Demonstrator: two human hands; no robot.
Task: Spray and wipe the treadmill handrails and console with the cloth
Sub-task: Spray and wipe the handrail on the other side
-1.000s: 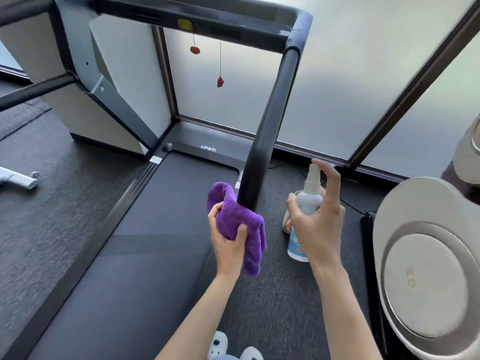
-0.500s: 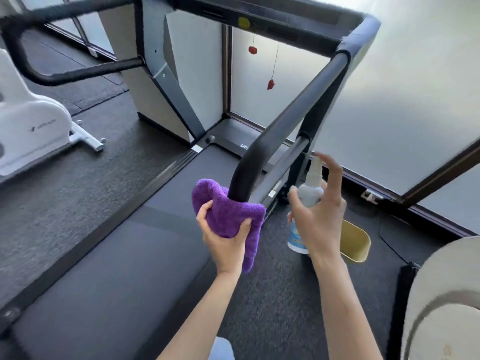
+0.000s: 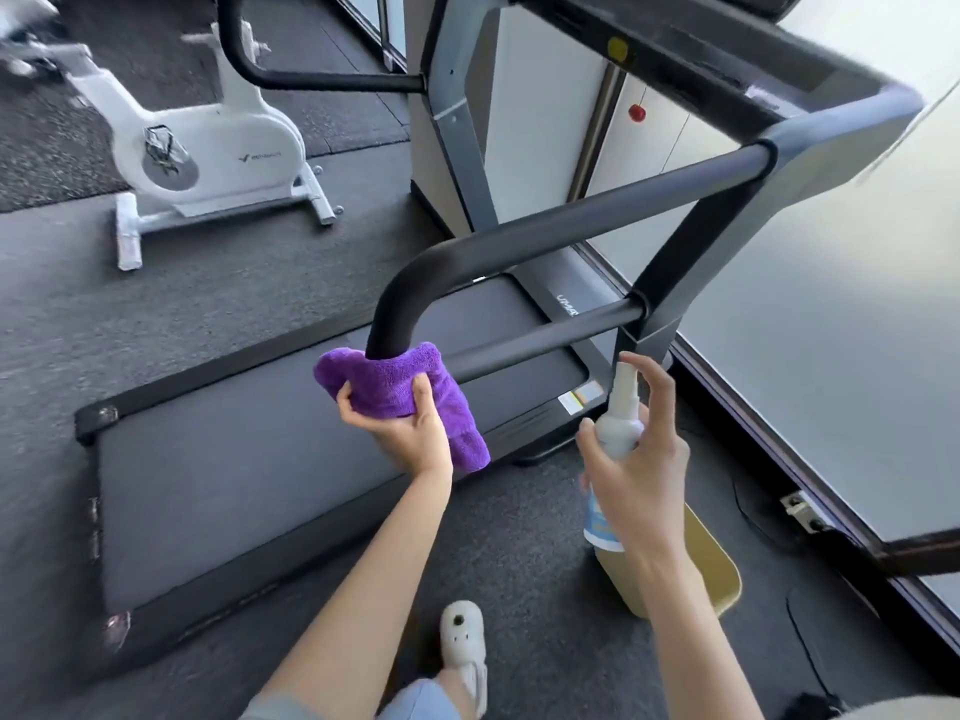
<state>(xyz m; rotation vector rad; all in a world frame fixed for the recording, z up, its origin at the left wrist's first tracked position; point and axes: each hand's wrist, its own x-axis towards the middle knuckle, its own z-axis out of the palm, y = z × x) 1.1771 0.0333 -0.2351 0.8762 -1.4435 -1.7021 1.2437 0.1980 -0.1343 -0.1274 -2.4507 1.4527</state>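
Note:
A black treadmill handrail (image 3: 571, 220) runs from the console (image 3: 727, 49) at the top right down to a bend at centre. My left hand (image 3: 405, 428) grips a purple cloth (image 3: 395, 387) wrapped around the rail's bent lower end. To its right, my right hand (image 3: 644, 459) holds a white spray bottle (image 3: 618, 423) upright, index finger over the nozzle. A second, thinner rail (image 3: 545, 337) runs below the first. The far handrail (image 3: 291, 77) shows at the top left.
The treadmill belt (image 3: 260, 459) lies below my hands on dark rubber floor. A white exercise bike (image 3: 208, 148) stands at the left. A yellow bin (image 3: 711, 569) sits behind my right forearm. Frosted windows (image 3: 831, 304) line the right side. My shoe (image 3: 462, 641) is at the bottom.
The view has swung left and pulled back, so the bike and whole belt show. My left hand with the cloth stays at the rail's bend; the right hand still holds the bottle.

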